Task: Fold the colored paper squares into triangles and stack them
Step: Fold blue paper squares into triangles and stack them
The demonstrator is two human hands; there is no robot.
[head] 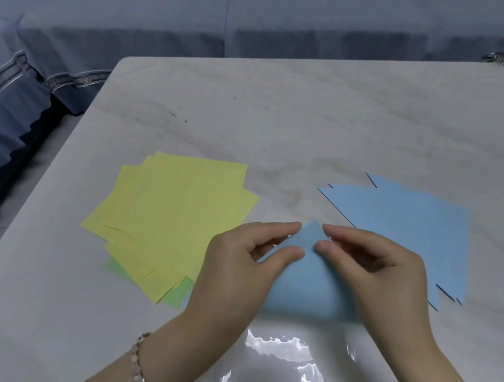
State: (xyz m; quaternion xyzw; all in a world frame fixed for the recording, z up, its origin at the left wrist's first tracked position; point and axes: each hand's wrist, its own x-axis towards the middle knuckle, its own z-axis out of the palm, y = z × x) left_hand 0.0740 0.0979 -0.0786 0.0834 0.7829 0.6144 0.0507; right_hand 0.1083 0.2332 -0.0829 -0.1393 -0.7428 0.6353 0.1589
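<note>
Pinching the tip of the light-blue folded paper sheet (pixel 311 286) with our left hand (pixel 242 262) and right hand (pixel 380 270), we hold it; yellow paper squares (pixel 171 211) lie left of it, a blue paper stack (pixel 410 222) right.

Blue paper (pixel 311 289), yellow sheets (pixel 171 211), green sheet (pixel 177 294), grey-veined table (pixel 287 124)

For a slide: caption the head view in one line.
Left hand and right hand pinch blue sheet at its tip, between yellow pile and blue stack.
</note>
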